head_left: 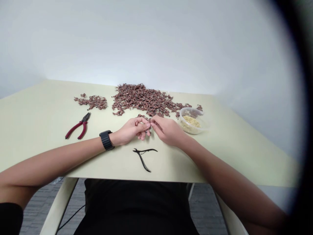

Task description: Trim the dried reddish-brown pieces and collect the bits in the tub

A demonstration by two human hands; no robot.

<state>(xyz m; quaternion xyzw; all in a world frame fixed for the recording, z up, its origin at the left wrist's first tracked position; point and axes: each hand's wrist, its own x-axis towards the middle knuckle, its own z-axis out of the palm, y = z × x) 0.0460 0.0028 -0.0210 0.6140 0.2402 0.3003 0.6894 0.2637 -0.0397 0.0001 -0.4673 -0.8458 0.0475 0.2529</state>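
My left hand (129, 131) and my right hand (168, 130) meet above the middle of the table, fingertips almost touching. Between them is a small dark brown piece (150, 123), pinched by thumb and fingers on both sides and mostly covered. Its exact kind is too small to make out. Just beyond the fingers lies a large heap of similar small reddish-brown pieces (143, 98). On the table nearer to me rest black cuticle nippers (142, 159), handles spread apart.
To the left, red-handled pliers (83, 129) lie with handles apart, below a smaller pile of brown pieces (94, 102). A clear plastic bowl (182, 125) holding tiny gold-coloured bits (192, 121) stands right of my right hand. A wall rises behind the pale table (234, 147).
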